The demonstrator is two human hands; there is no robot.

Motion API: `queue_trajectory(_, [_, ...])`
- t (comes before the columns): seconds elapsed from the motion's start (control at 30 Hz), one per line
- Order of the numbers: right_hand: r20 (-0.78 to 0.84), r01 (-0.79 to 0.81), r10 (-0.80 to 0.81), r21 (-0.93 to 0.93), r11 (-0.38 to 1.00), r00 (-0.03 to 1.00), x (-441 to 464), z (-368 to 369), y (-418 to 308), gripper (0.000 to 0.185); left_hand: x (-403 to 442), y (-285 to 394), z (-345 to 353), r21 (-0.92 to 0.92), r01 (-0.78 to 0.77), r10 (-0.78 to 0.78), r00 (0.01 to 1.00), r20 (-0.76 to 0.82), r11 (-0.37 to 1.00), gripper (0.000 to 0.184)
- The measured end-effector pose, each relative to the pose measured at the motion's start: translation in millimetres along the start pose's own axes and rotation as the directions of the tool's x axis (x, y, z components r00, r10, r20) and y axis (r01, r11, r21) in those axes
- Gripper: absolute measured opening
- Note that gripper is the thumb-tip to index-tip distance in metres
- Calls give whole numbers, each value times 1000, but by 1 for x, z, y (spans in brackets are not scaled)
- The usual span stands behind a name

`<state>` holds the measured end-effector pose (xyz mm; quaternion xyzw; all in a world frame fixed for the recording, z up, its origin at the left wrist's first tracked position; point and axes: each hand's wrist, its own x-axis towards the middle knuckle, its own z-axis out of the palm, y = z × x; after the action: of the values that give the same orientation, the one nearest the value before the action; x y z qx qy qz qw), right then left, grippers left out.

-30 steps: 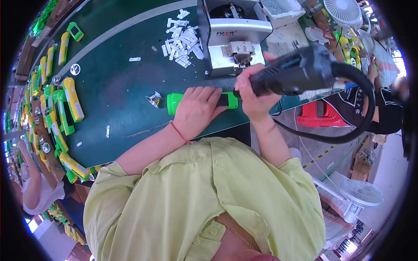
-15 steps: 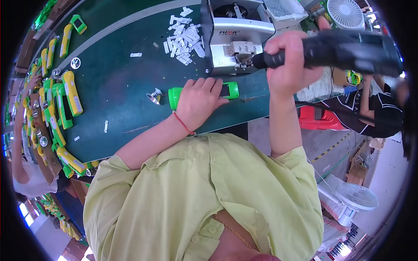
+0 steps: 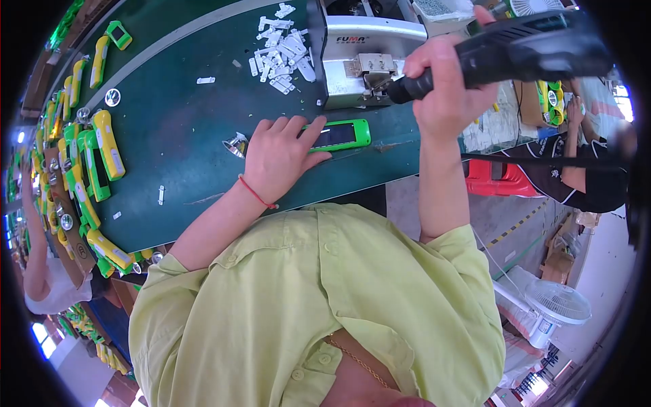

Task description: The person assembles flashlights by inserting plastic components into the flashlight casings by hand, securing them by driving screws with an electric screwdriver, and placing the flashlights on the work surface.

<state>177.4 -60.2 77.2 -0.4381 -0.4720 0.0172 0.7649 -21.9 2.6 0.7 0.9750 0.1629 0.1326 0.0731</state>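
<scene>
My left hand [image 3: 279, 152] is curled over the wide end of a green flashlight housing [image 3: 351, 134], which lies flat on the green table. The housing's other end, with a dark rectangular opening, shows to the right of my fingers. Just left of that hand is a shiny reflector [image 3: 235, 144], partly hidden by it. In my right hand [image 3: 444, 98] is a black electric screwdriver [image 3: 529, 51], blurred and held sideways. Its nose points left, at the front outlet of a silver screw feeder [image 3: 373, 37]; whether the tip touches is unclear.
White plastic parts [image 3: 281, 54] lie in a heap left of the feeder. Several yellow-green flashlights [image 3: 108, 144] line the table's left side. A white tub [image 3: 444, 10] of small pieces stands behind the feeder. Other people work at both sides; a red stool [image 3: 498, 178] is at right.
My left hand has slid left along the housing to its wide end, uncovering more of the dark opening. The screwdriver stays near the feeder outlet. The whole view has shifted slightly.
</scene>
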Motion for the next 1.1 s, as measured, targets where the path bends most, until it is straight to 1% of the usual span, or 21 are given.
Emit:
queue_trajectory(0.07, [-18,94,-93,143,985,996,3,3,-3,53,-2,1,1,-11,-2,2,1000,-26,1000,51])
queue_trajectory(0.13, [-5,134,-134,133,982,991,9,-3,9,49,-3,2,0,5,-7,7,1000,-20,1000,51])
queue_trajectory(0.2, [97,164,-164,5,986,982,9,-7,21,33,-2,2,0,22,-3,4,1000,-22,1000,51])
queue_trajectory(0.23, [45,182,-184,52,982,982,7,-2,23,14,-3,2,0,17,-2,3,1000,-24,1000,51])
queue_trajectory(0.27, [48,180,-183,57,982,982,6,3,21,14,-3,1,1,11,-1,2,1000,-27,1000,51])
queue_trajectory(0.33, [17,55,-57,77,995,998,7,10,9,5,-2,0,2,10,3,-3,999,-39,1000,51])
queue_trajectory(0.37, [15,51,-52,75,996,999,7,7,12,5,-3,1,3,4,0,0,999,-47,1000,51])
queue_trajectory(0.43, [191,18,-27,49,999,981,15,2,19,7,-1,1,2,4,-4,4,999,-47,1000,51])
queue_trajectory(0.47, [190,17,-26,49,999,981,15,3,19,7,-2,2,1,3,-2,2,999,-44,1000,51])
queue_trajectory(0.53, [135,-206,198,48,977,971,18,14,10,57,-4,3,1,9,-9,9,999,-46,1000,51])
queue_trajectory(0.6, [132,-155,150,30,987,980,17,11,12,56,0,0,0,22,-19,20,998,-63,1000,50])
queue_trajectory(0.67, [59,-183,180,63,981,982,10,10,5,56,-2,2,2,23,-16,17,998,-66,1000,50])
queue_trajectory(0.7, [51,-99,94,114,989,994,5,8,10,59,-3,2,2,21,-18,19,998,-62,1000,50])
queue_trajectory(0.73, [53,-98,92,113,989,994,4,8,10,59,-2,1,2,14,-14,15,998,-58,1000,50])
queue_trajectory(0.83, [-13,-48,49,82,995,999,2,6,10,49,-2,2,1,5,-6,6,999,-50,1000,49])
queue_trajectory(0.9, [185,-2,-16,95,995,983,7,-5,16,7,0,1,0,9,-7,7,999,-52,1000,49])
queue_trajectory(0.93, [184,-1,-17,94,996,983,4,-5,14,7,-1,0,1,14,-10,10,998,-58,1000,49])
queue_trajectory(1.0, [66,-188,182,89,978,981,-13,-3,1,19,-3,1,3,8,-14,15,999,-52,1000,49])
queue_trajectory(1.03, [77,-142,140,31,989,987,-21,-5,-5,41,-2,1,2,14,-15,15,999,-50,1000,49])
queue_trajectory(1.07, [-5,-116,119,185,976,993,-32,-9,-1,20,-2,1,1,20,-12,13,999,-48,1000,49])
queue_trajectory(1.1, [-14,-120,124,174,977,992,-41,-11,-4,25,-2,1,1,1,-9,9,998,-55,1000,50])
